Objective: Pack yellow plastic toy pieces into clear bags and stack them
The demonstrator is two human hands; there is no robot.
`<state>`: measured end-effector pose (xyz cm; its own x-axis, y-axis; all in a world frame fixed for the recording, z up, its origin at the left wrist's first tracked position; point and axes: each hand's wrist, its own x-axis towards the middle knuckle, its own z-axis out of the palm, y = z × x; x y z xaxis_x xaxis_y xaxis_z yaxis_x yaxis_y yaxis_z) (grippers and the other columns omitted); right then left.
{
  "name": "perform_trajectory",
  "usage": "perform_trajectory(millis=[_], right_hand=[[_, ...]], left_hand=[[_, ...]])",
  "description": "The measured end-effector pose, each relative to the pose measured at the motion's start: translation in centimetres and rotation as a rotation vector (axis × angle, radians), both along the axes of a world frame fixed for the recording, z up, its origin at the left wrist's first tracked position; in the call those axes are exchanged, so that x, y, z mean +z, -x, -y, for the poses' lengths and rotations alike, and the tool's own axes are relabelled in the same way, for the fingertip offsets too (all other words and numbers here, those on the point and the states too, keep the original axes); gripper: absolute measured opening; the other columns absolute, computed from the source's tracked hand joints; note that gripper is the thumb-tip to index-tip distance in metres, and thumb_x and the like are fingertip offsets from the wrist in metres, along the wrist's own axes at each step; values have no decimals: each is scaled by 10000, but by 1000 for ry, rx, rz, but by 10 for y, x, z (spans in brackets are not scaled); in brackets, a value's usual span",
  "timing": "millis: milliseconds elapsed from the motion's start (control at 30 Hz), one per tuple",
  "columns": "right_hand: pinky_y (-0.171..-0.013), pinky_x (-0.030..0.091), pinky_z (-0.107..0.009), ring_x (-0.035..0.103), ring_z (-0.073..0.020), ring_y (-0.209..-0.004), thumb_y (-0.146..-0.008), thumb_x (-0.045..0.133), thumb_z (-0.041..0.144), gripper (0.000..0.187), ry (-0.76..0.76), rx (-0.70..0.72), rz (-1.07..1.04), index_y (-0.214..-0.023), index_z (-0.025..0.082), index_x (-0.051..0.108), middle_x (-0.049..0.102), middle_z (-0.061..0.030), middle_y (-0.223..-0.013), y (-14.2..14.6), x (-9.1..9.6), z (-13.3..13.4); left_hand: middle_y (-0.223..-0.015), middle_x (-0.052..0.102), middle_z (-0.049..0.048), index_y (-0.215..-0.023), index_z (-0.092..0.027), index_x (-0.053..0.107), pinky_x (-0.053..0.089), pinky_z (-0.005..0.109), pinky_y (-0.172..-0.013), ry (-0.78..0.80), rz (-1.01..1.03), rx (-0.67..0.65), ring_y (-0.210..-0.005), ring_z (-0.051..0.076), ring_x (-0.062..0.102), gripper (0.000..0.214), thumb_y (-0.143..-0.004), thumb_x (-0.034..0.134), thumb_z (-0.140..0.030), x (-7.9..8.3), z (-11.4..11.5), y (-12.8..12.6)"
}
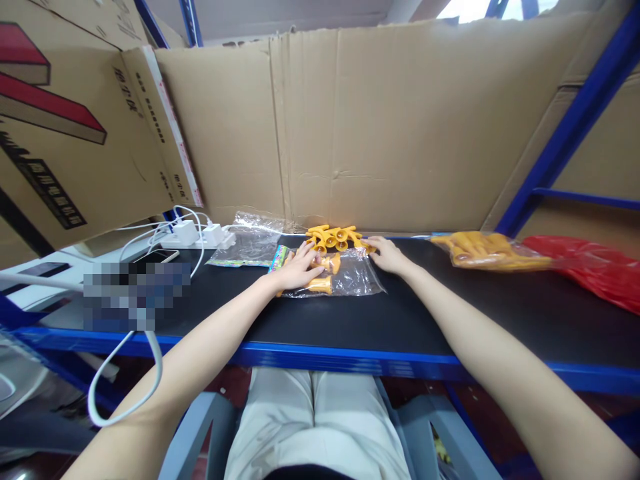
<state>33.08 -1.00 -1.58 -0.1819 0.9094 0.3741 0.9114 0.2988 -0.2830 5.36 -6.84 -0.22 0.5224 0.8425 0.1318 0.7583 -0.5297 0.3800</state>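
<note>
My left hand [299, 268] lies over a clear plastic bag [357, 277], its fingers stretched out on the film. Inside the bag are orange, flared plastic pieces [320, 285], partly covered by my fingers. A small pile of similar orange plastic horns [330, 235] sits just behind it, against the cardboard. At the pile's right end, my right hand [389, 255] has its fingers closed around the tip of one orange horn; most of the grip is too small to make out.
Left of the pile lies another clear bag [245, 245], near a white power strip [197, 235] with cables. Filled orange bag [485, 252] and red plastic bag [590, 267] lie to the right. Cardboard wall [400, 127] stands behind; the blue shelf edge [350, 358] runs in front.
</note>
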Motion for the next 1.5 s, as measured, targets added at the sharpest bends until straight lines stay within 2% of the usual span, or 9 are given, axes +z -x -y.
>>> perform_trajectory(millis=[133,267,433,600,800,967,1167,1367,1500], right_hand=[[-1004,209,-658,345,-304,-1275,-874,402,248,450,37,13,170,-1314,288,483,442,-82,-1387,7,-6,3],[-999,139,-689,359,-295,-1247,-889,383,278,413,2,11,261,-1288,271,490,466,-100,-1347,12,-5,4],[-1016,157,-611,448,-275,-1124,-866,432,315,358,-111,-71,370,-1189,216,550,564,-121,-1155,15,-1,8],[-957,218,-532,482,-286,-1034,-848,451,331,374,-172,-162,424,-1155,131,525,621,-148,-1031,19,3,13],[-839,311,-412,532,-267,-947,-872,396,307,319,-270,-254,234,-1085,119,543,615,-143,-1015,13,13,12],[-729,363,-337,558,-253,-881,-873,423,373,337,-348,-242,182,-1082,132,535,585,-153,-1041,11,38,31],[-671,401,-317,587,-243,-812,-806,510,335,287,-178,-249,276,-998,127,562,608,-150,-971,29,63,61],[-659,413,-294,598,-238,-830,-739,601,326,262,103,-95,390,-923,139,595,641,-136,-934,51,61,74],[-621,401,-266,599,-195,-753,-820,518,367,230,285,51,294,-828,161,620,666,-99,-852,50,62,70]], left_hand=[[-1550,87,58,-1042,-224,480,29,594,-1099,-10,5,25,-1415,275,-71,370,-880,331,-522,-2,-5,1],[-1550,94,46,-1031,-233,485,39,593,-1100,-12,16,32,-1416,275,-59,368,-877,322,-525,-4,-9,1],[-1548,107,42,-1035,-236,483,39,587,-1103,-5,8,31,-1417,275,-49,361,-879,323,-519,-2,-8,1],[-1541,137,56,-1043,-227,481,49,571,-1109,-1,2,40,-1419,270,-34,356,-885,321,-503,0,-5,-1],[-1539,140,73,-1031,-222,480,57,575,-1104,-7,3,34,-1419,268,-37,342,-885,315,-484,0,-4,-1],[-1535,157,63,-1019,-223,480,59,567,-1108,-11,4,27,-1420,267,-23,336,-887,308,-480,1,-3,-1],[-1522,203,43,-1016,-234,482,61,552,-1115,-17,12,27,-1421,259,-18,316,-888,314,-470,0,-4,-2],[-1529,175,70,-1026,-216,480,77,556,-1112,-24,1,39,-1419,277,10,340,-887,314,-479,-1,-5,-2],[-1535,149,75,-1034,-223,478,60,566,-1107,-15,6,31,-1420,271,-5,365,-883,297,-502,-2,-5,-1]])
